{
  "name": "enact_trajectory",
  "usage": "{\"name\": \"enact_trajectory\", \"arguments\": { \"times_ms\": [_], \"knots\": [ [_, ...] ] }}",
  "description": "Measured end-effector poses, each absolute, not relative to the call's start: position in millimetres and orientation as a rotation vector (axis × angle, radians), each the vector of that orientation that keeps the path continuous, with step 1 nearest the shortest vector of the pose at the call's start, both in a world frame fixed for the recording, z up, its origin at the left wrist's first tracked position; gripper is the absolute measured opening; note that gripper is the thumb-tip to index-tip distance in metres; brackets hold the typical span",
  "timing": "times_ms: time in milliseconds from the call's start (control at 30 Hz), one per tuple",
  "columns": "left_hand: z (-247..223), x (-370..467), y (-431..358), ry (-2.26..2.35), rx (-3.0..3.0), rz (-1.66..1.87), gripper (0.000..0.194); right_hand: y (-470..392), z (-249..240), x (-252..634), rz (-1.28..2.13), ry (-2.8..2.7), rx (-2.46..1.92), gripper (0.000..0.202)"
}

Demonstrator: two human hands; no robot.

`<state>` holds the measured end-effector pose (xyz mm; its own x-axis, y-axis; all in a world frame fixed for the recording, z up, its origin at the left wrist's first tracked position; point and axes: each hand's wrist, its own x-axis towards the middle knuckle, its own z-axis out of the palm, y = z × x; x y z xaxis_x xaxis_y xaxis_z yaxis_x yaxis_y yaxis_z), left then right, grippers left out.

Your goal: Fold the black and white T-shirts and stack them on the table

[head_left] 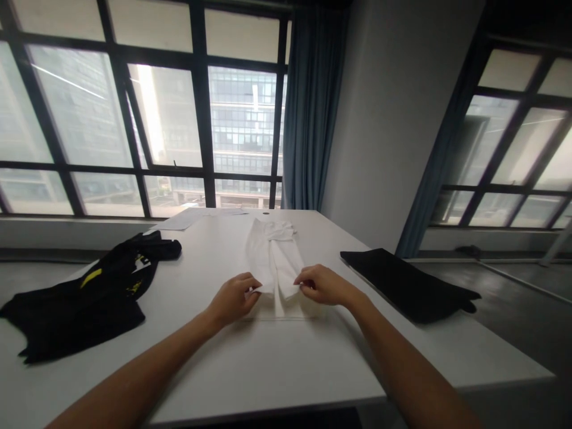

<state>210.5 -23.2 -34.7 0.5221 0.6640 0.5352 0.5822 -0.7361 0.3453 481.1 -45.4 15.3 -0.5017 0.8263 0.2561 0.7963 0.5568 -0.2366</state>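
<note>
A white garment [285,265], whose exact kind I cannot tell, lies lengthwise in the middle of the white table. Its far end is bunched up, and a fold line runs down its centre. My left hand [239,296] pinches the near left edge of the cloth between thumb and fingers. On the other side my right hand [320,285] pinches the near right edge in the same way. Between the hands the held edges are lifted a little, above a lower layer of the cloth lying on the table.
At the left of the table [250,363] lies a rumpled black garment [89,298] with yellow and white print. A folded black cloth [404,283] rests along the right side. White paper sheets [181,219] lie at the far left end. Beyond stand windows and a blue curtain [310,107].
</note>
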Motion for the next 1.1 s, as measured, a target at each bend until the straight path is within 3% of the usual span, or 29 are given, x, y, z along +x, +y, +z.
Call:
{"name": "enact_trajectory", "arguments": {
  "times_ms": [233, 367, 533, 700, 800, 900, 1000, 1100],
  "knots": [
    [-40.9, 213.6, -29.5, 0.932, 2.763, 0.658, 0.021, -40.9, -1.5, 472.8, 0.447, -2.605, -1.347, 0.033],
    [-36.6, 209.9, -28.3, 0.984, 2.689, 0.855, 0.018, -38.6, -1.7, 476.3, 0.471, -2.545, -1.3, 0.029],
    [-32.2, 211.7, -31.5, 1.117, 2.612, 1.122, 0.032, -40.7, 7.4, 482.3, 0.511, -2.359, -1.253, 0.024],
    [-26.5, 204.9, -30.1, 0.755, 2.755, 0.559, 0.027, -32.7, -1.6, 483.8, 0.843, -2.585, -1.294, 0.033],
    [-29.0, 189.0, -14.9, 0.797, 2.732, 0.573, 0.034, -18.4, -13.5, 493.2, 0.548, -2.422, -1.366, 0.034],
    [-40.3, 172.7, 2.1, 0.956, 2.73, 0.417, 0.055, -5.3, -24.0, 506.6, 0.316, -2.393, -1.473, 0.039],
    [-51.8, 165.7, 8.1, 1.063, 2.691, 0.141, 0.069, -0.4, -27.3, 518.8, 0.39, -2.51, -1.614, 0.052],
    [-54.6, 168.1, 2.6, 1.082, 2.681, 0.035, 0.071, -2.0, -22.9, 530.0, 0.491, -2.495, -1.733, 0.051]
  ]
}}
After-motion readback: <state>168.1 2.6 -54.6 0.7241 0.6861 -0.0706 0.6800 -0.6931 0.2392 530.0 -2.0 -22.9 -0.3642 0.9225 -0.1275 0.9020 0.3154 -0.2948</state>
